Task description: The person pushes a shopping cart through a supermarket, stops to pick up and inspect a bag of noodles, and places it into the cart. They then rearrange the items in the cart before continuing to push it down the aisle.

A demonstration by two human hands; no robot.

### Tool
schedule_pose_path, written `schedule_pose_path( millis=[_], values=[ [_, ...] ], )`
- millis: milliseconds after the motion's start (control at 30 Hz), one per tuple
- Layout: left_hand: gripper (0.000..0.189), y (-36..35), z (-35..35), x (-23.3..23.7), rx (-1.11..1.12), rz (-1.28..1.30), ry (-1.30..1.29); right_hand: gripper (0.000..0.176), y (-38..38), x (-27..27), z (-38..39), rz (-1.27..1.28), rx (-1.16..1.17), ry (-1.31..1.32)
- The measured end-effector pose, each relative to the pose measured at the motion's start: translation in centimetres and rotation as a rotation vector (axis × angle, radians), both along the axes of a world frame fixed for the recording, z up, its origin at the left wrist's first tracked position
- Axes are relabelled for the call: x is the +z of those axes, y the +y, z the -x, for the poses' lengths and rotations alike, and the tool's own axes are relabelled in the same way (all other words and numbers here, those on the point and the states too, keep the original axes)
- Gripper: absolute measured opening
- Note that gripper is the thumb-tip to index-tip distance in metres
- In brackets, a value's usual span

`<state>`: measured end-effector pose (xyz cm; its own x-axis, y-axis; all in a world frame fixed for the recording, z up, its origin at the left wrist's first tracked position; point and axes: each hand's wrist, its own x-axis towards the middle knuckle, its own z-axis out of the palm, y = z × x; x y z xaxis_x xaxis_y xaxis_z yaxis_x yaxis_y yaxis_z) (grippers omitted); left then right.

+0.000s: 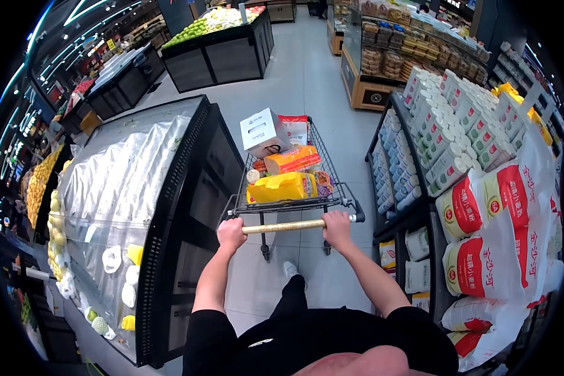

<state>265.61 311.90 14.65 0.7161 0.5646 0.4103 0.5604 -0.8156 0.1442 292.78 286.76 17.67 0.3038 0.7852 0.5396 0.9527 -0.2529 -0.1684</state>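
Both of my hands are on the handle (282, 226) of a shopping cart. My left hand (231, 234) is wrapped round its left end, and my right hand (337, 229) round its right end. Inside the wire basket (324, 156) lie a white box (264, 133) at the back left, a red and white bag (294, 130) behind it, an orange bread package (292, 159) in the middle and a yellow package (282, 188) nearest the handle. A purple round package (323, 183) sits at the right.
A produce stand (122, 169) with plastic sheeting is close on the left. Shelves of white canisters (442, 125) and flour bags (482, 257) line the right. Ahead, a tiled aisle (301, 62) runs between a fruit stand (216, 56) and a bakery display (388, 56).
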Motion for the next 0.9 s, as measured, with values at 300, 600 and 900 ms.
schedule_pose_path(
  millis=[300, 600, 900],
  values=[
    [0.015, 10.7, -9.1, -0.4, -0.088, 0.002, -0.131, 0.027, 6.8, 2.7, -16.0, 0.859, -0.083, 0.225],
    [0.016, 18.4, -17.3, 0.2, -0.13, 0.007, -0.114, 0.037, 15.7, 3.9, -20.7, 1.015, -0.331, 0.311],
    [0.017, 25.1, -23.0, -0.3, -0.207, -0.038, -0.143, 0.03, 21.3, 4.7, -25.6, 1.241, -0.279, 0.682]
  ],
)
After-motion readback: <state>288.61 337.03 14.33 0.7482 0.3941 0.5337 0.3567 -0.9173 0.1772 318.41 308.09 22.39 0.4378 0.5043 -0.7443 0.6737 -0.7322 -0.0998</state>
